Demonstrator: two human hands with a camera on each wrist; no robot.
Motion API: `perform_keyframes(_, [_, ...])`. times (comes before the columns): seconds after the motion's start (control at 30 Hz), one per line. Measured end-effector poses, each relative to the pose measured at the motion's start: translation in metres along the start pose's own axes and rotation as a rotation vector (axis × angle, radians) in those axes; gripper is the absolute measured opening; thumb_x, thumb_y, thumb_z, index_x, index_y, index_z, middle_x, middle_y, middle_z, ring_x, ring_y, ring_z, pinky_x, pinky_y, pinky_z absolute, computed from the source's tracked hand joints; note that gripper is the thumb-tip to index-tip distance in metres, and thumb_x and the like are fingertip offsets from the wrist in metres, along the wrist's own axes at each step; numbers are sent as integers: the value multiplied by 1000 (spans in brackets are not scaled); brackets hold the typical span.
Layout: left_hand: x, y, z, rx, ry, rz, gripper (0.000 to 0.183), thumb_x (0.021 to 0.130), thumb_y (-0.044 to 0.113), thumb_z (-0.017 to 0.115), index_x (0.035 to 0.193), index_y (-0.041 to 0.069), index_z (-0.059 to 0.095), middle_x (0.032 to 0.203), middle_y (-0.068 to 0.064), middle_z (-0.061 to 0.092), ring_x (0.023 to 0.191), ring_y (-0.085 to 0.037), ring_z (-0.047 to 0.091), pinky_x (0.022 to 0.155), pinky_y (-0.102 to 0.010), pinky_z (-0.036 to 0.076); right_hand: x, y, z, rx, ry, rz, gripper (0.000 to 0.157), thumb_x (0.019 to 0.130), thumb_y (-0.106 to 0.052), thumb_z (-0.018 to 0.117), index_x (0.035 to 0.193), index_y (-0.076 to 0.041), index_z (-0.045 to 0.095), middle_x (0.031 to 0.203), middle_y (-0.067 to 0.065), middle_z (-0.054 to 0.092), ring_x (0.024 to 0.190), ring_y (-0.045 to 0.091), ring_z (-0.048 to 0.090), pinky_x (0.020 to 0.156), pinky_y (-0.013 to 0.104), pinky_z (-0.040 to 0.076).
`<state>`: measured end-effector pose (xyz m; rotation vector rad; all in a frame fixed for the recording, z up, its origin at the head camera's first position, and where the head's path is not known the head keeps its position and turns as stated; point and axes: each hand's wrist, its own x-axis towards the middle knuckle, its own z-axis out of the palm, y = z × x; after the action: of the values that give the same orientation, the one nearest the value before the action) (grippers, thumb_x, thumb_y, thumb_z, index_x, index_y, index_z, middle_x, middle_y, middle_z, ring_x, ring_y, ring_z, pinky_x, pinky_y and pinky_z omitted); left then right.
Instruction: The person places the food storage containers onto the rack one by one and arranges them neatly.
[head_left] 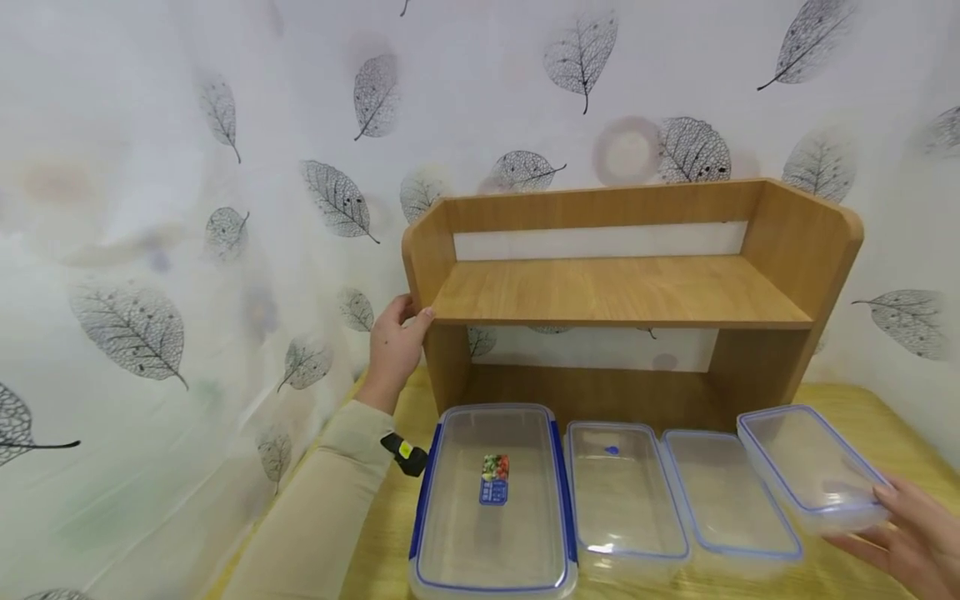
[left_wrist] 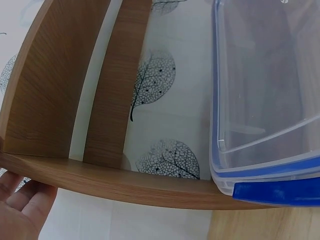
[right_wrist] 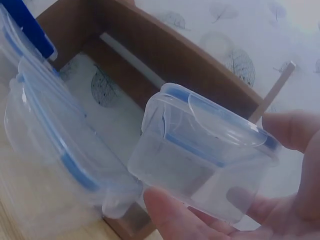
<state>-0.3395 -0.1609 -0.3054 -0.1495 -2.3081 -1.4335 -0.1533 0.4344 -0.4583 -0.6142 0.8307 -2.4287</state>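
Observation:
A wooden desktop shelf (head_left: 622, 287) stands against the wall. At its left side panel is my left hand (head_left: 399, 343), thumb at the front edge and fingers along the outer face; in the left wrist view the fingers (left_wrist: 36, 202) show outside the panel. My right hand (head_left: 911, 529) grips a clear food container (head_left: 813, 458) with a blue-edged lid by its near end. In the right wrist view that container (right_wrist: 200, 155) sits tilted between thumb and fingers. Before the shelf, from left, lie a large lidded container (head_left: 495, 533) with blue side clips and two smaller ones (head_left: 626, 500).
The yellow wood-grain table (head_left: 847, 400) carries the shelf and containers. Behind and to the left hangs a pale leaf-print sheet (head_left: 187, 167). The large container's far end stands close to the shelf's front. A dark wrist strap (head_left: 405, 452) circles the left cuff.

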Motion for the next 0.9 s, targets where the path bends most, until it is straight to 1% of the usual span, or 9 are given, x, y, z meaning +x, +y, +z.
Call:
perform_keyframes(0.13, [-1,-3,0,5,-2,-3,45,102,38,59,140,15,57,137,-11,60,126,-32,57,101,-51,51,13,4,15,42,-116,-15,74,105,-17,-11,148,-9,48,143,19,53,133,41,49,112,58,33])
perform_keyframes(0.3, [0,-3,-1,4,3,3,44,102,38,59,139,15,58,136,-11,61,124,-33,58,100,-51,51,28,5,38,37,-207,-57,69,104,-17,-9,155,-9,38,152,20,44,139,39,42,115,58,26])
perform_keyframes(0.37, [0,-3,-1,3,4,2,44,101,38,59,139,15,58,135,-11,61,124,-33,58,100,-51,51,34,5,49,29,-229,-78,68,104,-17,-8,156,-7,35,153,21,42,141,39,40,115,58,25])
perform_keyframes(0.47, [0,-2,-1,-4,1,-4,44,101,37,60,139,15,58,136,-11,61,126,-32,57,100,-51,51,42,4,65,54,-239,-100,66,104,-18,-6,157,-7,32,155,21,39,142,40,37,116,59,24])
perform_keyframes(0.57, [0,-1,-1,-16,1,-8,43,101,36,60,139,14,58,135,-11,61,125,-32,57,100,-50,51,50,0,79,-17,-238,-135,64,104,-16,-5,158,-5,26,157,21,36,142,39,37,115,59,26])
perform_keyframes(0.7, [0,0,0,-32,1,-8,43,101,35,61,139,15,58,134,-12,62,121,-32,59,98,-48,52,60,-6,93,-224,-240,-203,61,104,-12,-5,160,-2,17,159,20,32,143,36,37,113,56,33])
perform_keyframes(0.77, [0,0,0,-35,-3,-10,43,101,36,61,139,15,58,133,-11,62,120,-32,60,98,-48,53,65,-8,100,-278,-228,-224,59,104,-12,-4,160,-1,15,160,18,30,143,34,38,112,55,35])
perform_keyframes(0.83, [0,0,0,-39,-7,-15,43,101,37,61,139,16,58,134,-11,61,119,-32,60,98,-48,53,68,-9,107,-324,-201,-236,58,105,-12,-2,161,-3,13,161,17,29,143,33,38,111,54,37])
perform_keyframes(0.9, [0,-1,0,-43,-7,-17,43,101,37,61,139,16,58,134,-11,61,119,-32,60,97,-48,53,73,-10,116,-359,-152,-241,56,107,-14,0,161,-6,11,162,13,28,143,31,39,110,53,39])
